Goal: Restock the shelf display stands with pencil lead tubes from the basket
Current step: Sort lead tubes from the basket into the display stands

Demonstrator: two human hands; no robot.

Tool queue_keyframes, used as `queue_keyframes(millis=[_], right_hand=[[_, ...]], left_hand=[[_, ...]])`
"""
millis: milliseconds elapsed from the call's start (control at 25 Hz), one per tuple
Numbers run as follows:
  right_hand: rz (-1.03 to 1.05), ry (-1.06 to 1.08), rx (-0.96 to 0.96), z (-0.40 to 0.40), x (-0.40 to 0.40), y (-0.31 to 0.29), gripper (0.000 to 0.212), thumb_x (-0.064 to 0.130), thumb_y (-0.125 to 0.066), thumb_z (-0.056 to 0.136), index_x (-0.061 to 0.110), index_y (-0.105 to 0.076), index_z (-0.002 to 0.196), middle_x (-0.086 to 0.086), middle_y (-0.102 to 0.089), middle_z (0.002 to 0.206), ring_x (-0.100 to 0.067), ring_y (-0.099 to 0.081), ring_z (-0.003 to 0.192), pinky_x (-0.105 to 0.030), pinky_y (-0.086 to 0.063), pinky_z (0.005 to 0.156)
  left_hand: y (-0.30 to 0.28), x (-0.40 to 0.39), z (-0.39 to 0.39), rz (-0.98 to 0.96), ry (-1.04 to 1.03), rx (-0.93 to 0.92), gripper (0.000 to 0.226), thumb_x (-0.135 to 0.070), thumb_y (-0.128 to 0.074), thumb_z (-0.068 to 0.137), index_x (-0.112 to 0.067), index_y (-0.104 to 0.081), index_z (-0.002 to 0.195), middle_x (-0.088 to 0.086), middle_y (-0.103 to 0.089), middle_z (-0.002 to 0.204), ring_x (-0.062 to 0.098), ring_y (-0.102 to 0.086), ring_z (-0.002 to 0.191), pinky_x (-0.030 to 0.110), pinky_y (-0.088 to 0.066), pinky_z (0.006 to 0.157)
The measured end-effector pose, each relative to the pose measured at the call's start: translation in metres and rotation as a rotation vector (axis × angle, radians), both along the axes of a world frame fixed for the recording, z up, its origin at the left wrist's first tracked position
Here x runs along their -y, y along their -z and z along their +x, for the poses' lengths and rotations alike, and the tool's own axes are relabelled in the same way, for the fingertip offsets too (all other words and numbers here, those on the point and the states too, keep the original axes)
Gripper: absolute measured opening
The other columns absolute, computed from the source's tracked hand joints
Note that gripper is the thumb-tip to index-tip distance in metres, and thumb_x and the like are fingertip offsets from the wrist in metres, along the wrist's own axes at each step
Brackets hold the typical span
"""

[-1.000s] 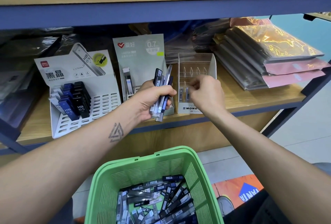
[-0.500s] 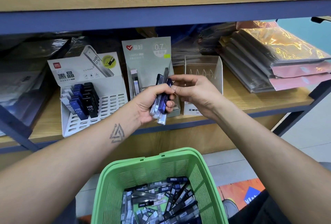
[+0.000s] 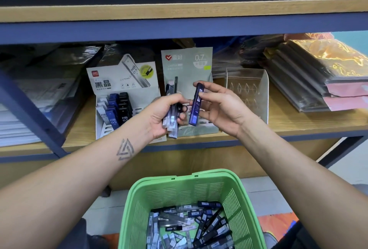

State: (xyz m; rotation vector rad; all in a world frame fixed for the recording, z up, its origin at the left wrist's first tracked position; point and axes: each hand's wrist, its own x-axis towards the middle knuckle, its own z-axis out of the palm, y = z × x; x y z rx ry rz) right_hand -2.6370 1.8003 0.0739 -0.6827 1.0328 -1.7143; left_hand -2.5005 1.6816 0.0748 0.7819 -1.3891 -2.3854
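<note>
Since half a second ago, the right hand (image 3: 221,107) has drawn a single dark blue lead tube (image 3: 196,104) clear of the bundle and now holds it apart, upright with a slight tilt, pinched between thumb and fingertips in a loose grip, the other fingers relaxed. Nearest the camera, the green plastic basket (image 3: 179,193) sits low between the forearms, its bottom covered with a jumble of black, blue and clear lead tubes (image 3: 191,226). Above it, the left hand (image 3: 165,113) has its grip curled tightly round a bundle of lead tubes (image 3: 172,121), whose ends stick out above and below the fist; a triangle tattoo marks that forearm. Both hands hover just in front of the shelf edge. On the wooden shelf (image 3: 298,121) behind them, the grey-green 0.7 display stand (image 3: 186,63) stands directly behind the hands. To its left is the white HB 0.5 display stand (image 3: 123,81), holding blue and black tubes in its left slots. To its right is a clear acrylic stand (image 3: 247,85); its contents cannot be made out. Farther right lie stacked plastic-wrapped packs (image 3: 322,81), orange and pink among them.
</note>
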Motion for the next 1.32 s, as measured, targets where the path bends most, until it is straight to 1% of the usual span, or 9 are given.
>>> queue_keyframes(millis=[80,200,400,600,680,880,960,1120,1320], right_hand=[[0.025,-0.022,-0.077,0.014,0.007,-0.001,0.033,-0.004,-0.058,0.096,0.003,-0.061,0.128,-0.015,-0.071,0.088,-0.026,-0.070,0.077,-0.035,-0.061,0.068],[0.068,0.037,-0.262,0.035,0.020,-0.001,0.025,-0.001,-0.069,0.089,0.002,-0.064,0.113,-0.008,-0.073,0.082,-0.020,-0.069,0.065,-0.026,-0.056,0.057],[0.017,0.163,-0.637,0.062,0.040,-0.001,0.023,0.000,-0.086,0.074,0.012,-0.075,0.090,-0.003,-0.075,0.083,-0.011,-0.066,0.077,-0.028,-0.059,0.074],[-0.052,0.058,-0.744,0.086,0.056,-0.009,0.025,0.005,-0.088,0.072,0.021,-0.078,0.088,-0.014,-0.075,0.092,-0.019,-0.070,0.086,-0.038,-0.059,0.085],[-0.057,0.029,-0.719,0.094,0.067,-0.013,0.021,0.009,-0.086,0.076,0.017,-0.078,0.094,-0.008,-0.076,0.089,-0.018,-0.071,0.086,-0.032,-0.059,0.084],[0.010,0.053,-0.145,0.108,0.090,-0.021,0.012,-0.005,-0.071,0.087,0.000,-0.068,0.098,-0.011,-0.066,0.077,-0.013,-0.065,0.062,-0.017,-0.055,0.062],[0.039,0.092,-0.117,0.111,0.098,-0.022,0.015,-0.009,-0.065,0.090,0.000,-0.070,0.101,-0.012,-0.067,0.081,-0.012,-0.066,0.062,-0.016,-0.055,0.063],[0.045,0.182,-0.512,0.114,0.106,-0.020,0.025,-0.008,-0.068,0.090,0.007,-0.067,0.110,-0.010,-0.068,0.082,-0.016,-0.067,0.066,-0.022,-0.057,0.071],[0.098,0.181,-0.954,0.130,0.121,-0.016,0.017,0.001,-0.077,0.085,0.015,-0.070,0.093,-0.012,-0.073,0.088,-0.027,-0.073,0.083,-0.037,-0.062,0.081]], left_hand=[[-0.006,0.006,0.013,-0.031,-0.034,0.015,0.010,-0.003,-0.056,0.092,-0.005,-0.061,0.084,0.011,-0.059,0.071,0.012,-0.047,0.042,0.018,-0.038,0.037],[-0.017,0.017,0.038,-0.104,-0.094,0.024,0.008,-0.005,-0.061,0.091,-0.004,-0.066,0.085,0.011,-0.062,0.070,0.011,-0.048,0.041,0.018,-0.038,0.037],[-0.026,0.034,0.074,-0.099,-0.170,0.052,0.007,-0.010,-0.067,0.089,-0.005,-0.065,0.085,0.012,-0.064,0.068,0.011,-0.049,0.042,0.018,-0.040,0.037],[-0.030,0.049,0.104,-0.147,-0.231,0.076,0.004,-0.003,-0.063,0.085,-0.003,-0.062,0.082,0.011,-0.062,0.064,0.011,-0.047,0.040,0.018,-0.038,0.035],[-0.033,0.058,0.116,-0.174,-0.293,0.078,0.006,-0.001,-0.063,0.083,-0.003,-0.061,0.078,0.012,-0.062,0.062,0.012,-0.047,0.039,0.019,-0.036,0.035],[-0.043,0.084,0.143,-0.318,-0.448,0.147,0.006,0.004,-0.061,0.077,-0.001,-0.060,0.080,0.021,-0.064,0.067,0.014,-0.046,0.036,0.016,-0.037,0.036],[-0.042,0.089,0.152,-0.343,-0.429,0.186,0.010,0.004,-0.063,0.077,0.001,-0.063,0.087,0.022,-0.066,0.072,0.014,-0.047,0.038,0.017,-0.037,0.037],[-0.046,0.099,0.166,-0.256,-0.415,0.218,0.012,-0.001,-0.068,0.082,-0.007,-0.062,0.074,0.008,-0.060,0.059,0.013,-0.048,0.037,0.017,-0.038,0.036],[-0.046,0.103,0.180,-0.146,-0.393,0.190,0.016,-0.006,-0.070,0.086,-0.010,-0.061,0.073,0.001,-0.056,0.053,0.009,-0.047,0.038,0.016,-0.037,0.034]])
